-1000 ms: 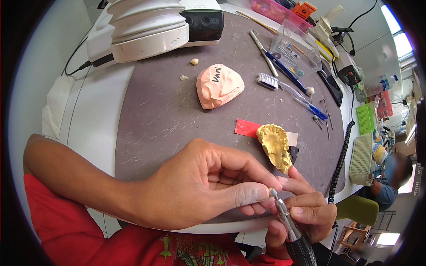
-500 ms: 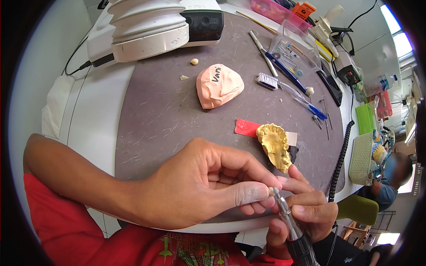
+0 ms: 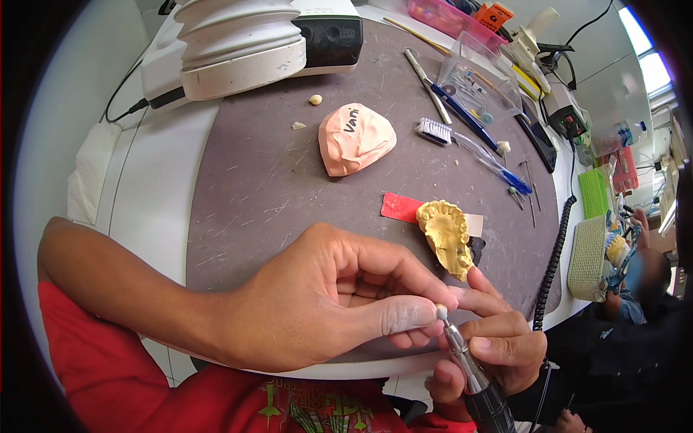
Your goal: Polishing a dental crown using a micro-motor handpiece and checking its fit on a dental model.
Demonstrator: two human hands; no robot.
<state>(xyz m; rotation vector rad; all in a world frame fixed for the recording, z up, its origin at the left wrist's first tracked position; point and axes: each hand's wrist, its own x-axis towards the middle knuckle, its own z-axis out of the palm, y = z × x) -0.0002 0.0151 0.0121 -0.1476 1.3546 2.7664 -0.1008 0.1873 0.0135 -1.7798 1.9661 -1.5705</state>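
My left hand is closed in a pinch, thumb against fingertips, on a small tooth-coloured dental crown, mostly hidden by the thumb. A dental handpiece, silver in front and black behind, is gripped by my right hand. Its small pale-blue grinding bit meets the crown, as far as I can tell. The fingertips of both hands touch. Just beyond them lies a yellow dental cast, teeth upward, over a red strip. A pink plaster cast with handwriting sits farther back.
At the back left stands a white ribbed suction hose. A toothbrush, a blue pen, loose burs and a clear box lie at the right. A coiled black cord runs along the table's right edge. People are at the far right.
The handpiece has shifted slightly left, its bit now in front of the crown. My left hand stays almost still. At the lower right, a person in dark clothing has come into view.
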